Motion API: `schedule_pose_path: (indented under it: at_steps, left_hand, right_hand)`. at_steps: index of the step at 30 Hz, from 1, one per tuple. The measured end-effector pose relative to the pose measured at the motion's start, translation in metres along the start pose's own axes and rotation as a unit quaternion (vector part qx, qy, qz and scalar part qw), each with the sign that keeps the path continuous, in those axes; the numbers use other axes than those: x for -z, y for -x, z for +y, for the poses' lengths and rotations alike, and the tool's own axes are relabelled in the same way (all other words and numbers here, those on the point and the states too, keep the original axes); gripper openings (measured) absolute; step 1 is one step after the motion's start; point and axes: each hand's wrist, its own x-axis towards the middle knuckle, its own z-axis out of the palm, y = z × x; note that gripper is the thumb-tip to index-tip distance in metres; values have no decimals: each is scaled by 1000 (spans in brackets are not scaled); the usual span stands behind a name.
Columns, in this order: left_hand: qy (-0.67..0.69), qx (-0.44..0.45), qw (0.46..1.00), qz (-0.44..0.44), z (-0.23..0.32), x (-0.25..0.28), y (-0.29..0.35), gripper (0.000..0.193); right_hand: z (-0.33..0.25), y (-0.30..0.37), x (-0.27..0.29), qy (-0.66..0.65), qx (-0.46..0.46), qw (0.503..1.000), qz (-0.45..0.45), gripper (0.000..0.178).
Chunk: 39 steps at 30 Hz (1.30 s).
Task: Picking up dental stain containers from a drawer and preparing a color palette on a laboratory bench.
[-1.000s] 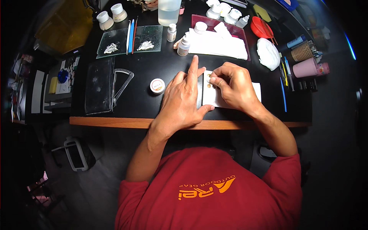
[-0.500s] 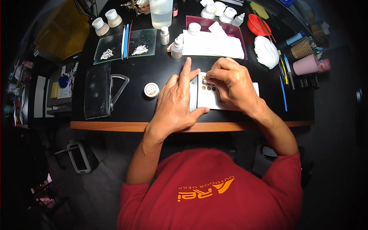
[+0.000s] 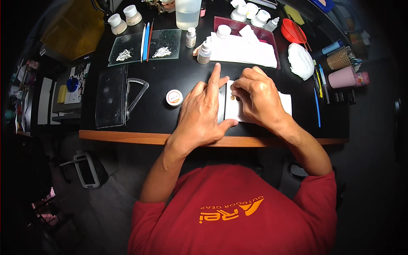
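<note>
My left hand rests palm down with its fingers stretched out. Its thumb touches the near left edge of a white flat card or block, and its index finger points away from me past the far left corner. Small round tan-brown spots or discs show on the white surface. Over them my right hand is closed in a pinch, fingertips down at the spots; what it holds, if anything, is hidden. Left of my left hand stands a small round white-lidded jar.
Glass plate with white strips and slim tools lies far left, a dark slab and metal caliper nearer. Dropper bottle, maroon tray with folded white cloth, red bowl and white wad stand beyond my hands.
The whole view has shifted slightly, so the table things appear farther right. My right fingertips now cover more of the brown spots; my left hand stays in place by the card.
</note>
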Motion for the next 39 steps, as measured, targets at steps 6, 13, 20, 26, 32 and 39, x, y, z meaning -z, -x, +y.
schedule_pose_path:
  at_steps: [6, 13, 20, 26, 32, 39]
  left_hand:
    - [-5, 9, 1000, -2, 0, 0, 2, 129]
    - [0, 9, 1000, -6, -1, -1, 1, 131]
    - [-2, 7, 1000, -4, -2, 0, 1, 131]
    - [-3, 8, 1000, -5, -1, 1, 1, 133]
    - [0, 6, 1000, -1, -1, 1, 1, 133]
    - [0, -2, 1000, 4, -1, -1, 0, 132]
  right_hand:
    - [-4, 7, -8, -79, -136, 986, 44, 7]
    - [2, 5, 5, -132, -145, 977, 89, 6]
    - [-5, 8, 1, -21, -55, 996, 69, 9]
    - [-6, 5, -1, 60, 35, 997, 44, 21]
    - [-7, 7, -8, 8, -68, 996, 52, 7]
    - [5, 10, -6, -129, -200, 971, 36, 12]
